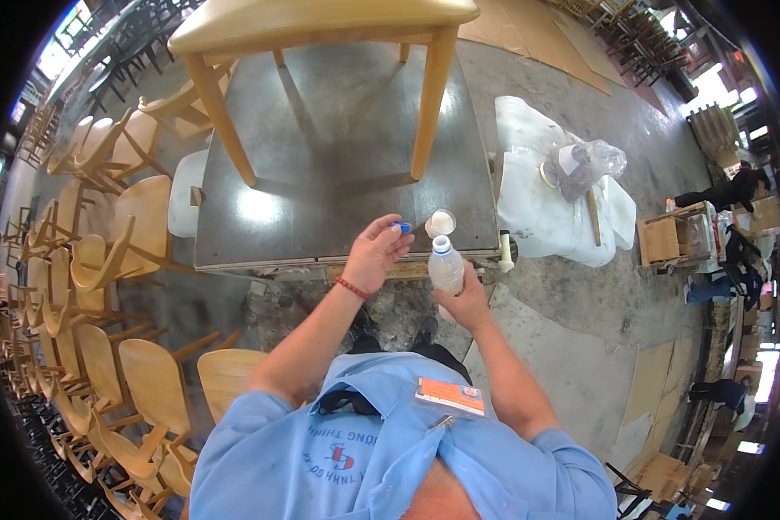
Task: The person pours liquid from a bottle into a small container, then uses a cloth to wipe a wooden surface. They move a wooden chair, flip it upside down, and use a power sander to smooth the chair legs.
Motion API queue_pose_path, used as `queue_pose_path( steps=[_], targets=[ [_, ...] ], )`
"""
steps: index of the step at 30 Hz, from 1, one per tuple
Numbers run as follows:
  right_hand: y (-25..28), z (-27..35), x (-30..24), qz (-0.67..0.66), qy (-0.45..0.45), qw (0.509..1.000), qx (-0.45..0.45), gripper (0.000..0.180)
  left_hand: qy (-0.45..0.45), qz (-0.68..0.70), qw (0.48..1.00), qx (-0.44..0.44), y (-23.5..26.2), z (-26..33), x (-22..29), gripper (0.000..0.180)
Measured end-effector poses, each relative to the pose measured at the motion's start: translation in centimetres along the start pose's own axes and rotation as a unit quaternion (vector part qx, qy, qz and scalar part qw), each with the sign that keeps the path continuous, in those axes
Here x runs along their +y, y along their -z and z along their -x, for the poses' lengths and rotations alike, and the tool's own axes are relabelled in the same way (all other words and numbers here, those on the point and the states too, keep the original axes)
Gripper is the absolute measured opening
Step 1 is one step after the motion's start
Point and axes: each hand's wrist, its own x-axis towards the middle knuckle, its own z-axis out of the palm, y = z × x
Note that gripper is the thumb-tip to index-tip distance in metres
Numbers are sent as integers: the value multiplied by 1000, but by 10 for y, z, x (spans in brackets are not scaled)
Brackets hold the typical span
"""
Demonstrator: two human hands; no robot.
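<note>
My left hand pinches a small blue bottle cap above the near edge of a dark-topped table. In my right hand is a clear plastic bottle, its mouth uncovered and tilted away from me. Just beyond the bottle mouth stands a small cup with something whitish in it, near the table's front right. A pale wooden chair rests on the table, its legs toward the near side. What the bottle contains is hard to make out.
Many wooden chairs crowd the floor on the left. Right of the table, a white sheet-covered surface bears a large plastic container and a stick. Other people are at the far right beside a cart.
</note>
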Motion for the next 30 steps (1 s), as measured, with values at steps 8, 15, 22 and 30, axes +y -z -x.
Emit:
queue_pose_path(
  steps=[8,15,22,30],
  targets=[
    [22,27,-14,11,37,999,-10,69,-64,-128,990,-4,-63,44,-34,22],
    [83,63,17,70,130,988,-40,66,-46,-516,849,-103,-97,76,-26,27],
    [104,90,53,163,120,978,-55,68,60,-660,742,-96,-136,91,-48,31],
    [96,106,47,205,100,972,-52,64,45,-664,746,-36,-107,99,-76,24]
  ],
)
